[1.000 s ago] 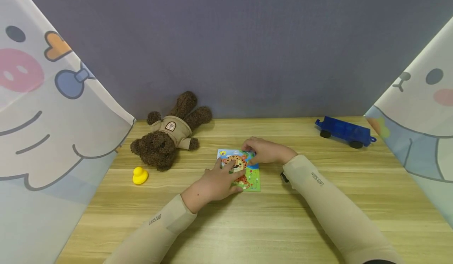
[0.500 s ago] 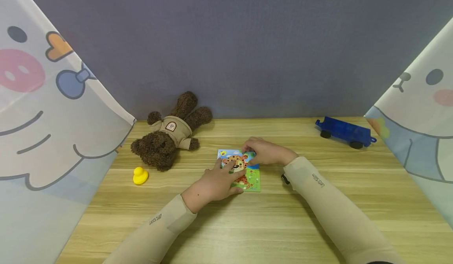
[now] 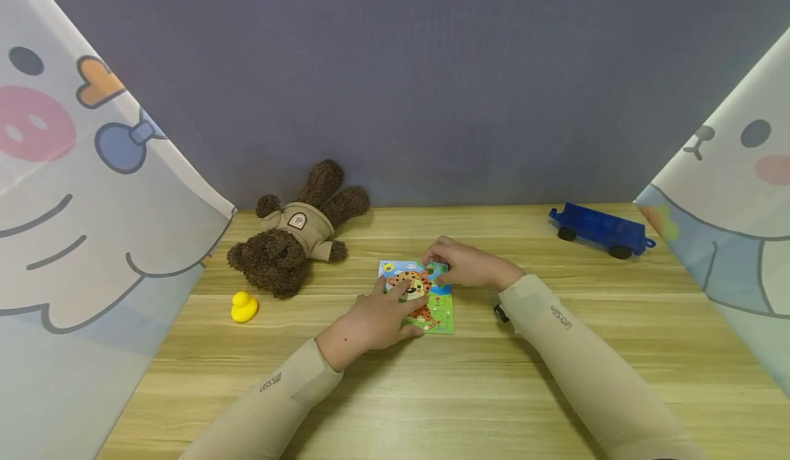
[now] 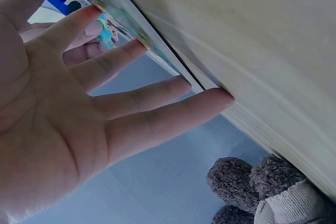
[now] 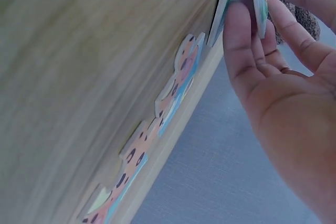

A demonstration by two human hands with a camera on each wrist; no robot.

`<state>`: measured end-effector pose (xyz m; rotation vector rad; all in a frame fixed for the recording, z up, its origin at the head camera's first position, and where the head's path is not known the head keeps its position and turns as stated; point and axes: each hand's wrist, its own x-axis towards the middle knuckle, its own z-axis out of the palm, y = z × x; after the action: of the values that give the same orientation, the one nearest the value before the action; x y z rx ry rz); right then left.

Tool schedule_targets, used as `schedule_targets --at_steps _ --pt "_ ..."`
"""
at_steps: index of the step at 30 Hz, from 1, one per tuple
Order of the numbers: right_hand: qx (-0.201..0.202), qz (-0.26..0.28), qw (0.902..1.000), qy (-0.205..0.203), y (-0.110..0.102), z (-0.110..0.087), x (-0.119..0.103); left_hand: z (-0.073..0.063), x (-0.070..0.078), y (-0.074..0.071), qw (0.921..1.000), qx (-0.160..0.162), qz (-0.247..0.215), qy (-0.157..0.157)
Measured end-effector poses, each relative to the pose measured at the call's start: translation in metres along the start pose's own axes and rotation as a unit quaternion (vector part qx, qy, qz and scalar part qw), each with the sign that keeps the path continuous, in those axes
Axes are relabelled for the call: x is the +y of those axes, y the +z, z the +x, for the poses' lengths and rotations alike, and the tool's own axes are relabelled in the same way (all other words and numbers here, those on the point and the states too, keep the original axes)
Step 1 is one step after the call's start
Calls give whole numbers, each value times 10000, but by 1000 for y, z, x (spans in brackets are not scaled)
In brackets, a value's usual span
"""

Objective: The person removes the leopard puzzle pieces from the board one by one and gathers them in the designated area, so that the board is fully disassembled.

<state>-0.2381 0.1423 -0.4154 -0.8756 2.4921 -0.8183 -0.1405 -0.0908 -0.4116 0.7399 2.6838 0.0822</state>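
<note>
A square leopard jigsaw puzzle [image 3: 441,309] lies flat on the wooden table, showing blue sky and green grass. Across its left part my left hand [image 3: 376,319] rests with spread fingers, covering some of the picture. In the left wrist view those fingers are straight, their tips along the board's surface and edge. At the puzzle's upper right corner, my right hand [image 3: 465,264] pinches a small puzzle piece [image 5: 259,6] between thumb and fingers. The piece stands tilted up over the board in the right wrist view; the fingers hide part of it.
More leopard-print puzzle pieces [image 5: 178,85] lie on the table in the right wrist view. A brown teddy bear [image 3: 305,223] lies at the back left, with a yellow rubber duck [image 3: 244,307] in front. A blue toy wagon [image 3: 599,229] stands at the back right, near the grey wall.
My right wrist and forearm have shifted slightly to the right, while the fingers stay at the puzzle's upper right corner. My left hand keeps its place on the board.
</note>
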Motion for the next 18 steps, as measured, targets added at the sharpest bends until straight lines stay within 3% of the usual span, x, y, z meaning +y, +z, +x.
schedule_targets --at_steps 11,18 --pt "238 56 9995 -188 2 -1 8 0 0 0 9999 60 79 21" --pt "661 727 9951 124 -8 -9 15 0 1 0 9999 20 110 -15"
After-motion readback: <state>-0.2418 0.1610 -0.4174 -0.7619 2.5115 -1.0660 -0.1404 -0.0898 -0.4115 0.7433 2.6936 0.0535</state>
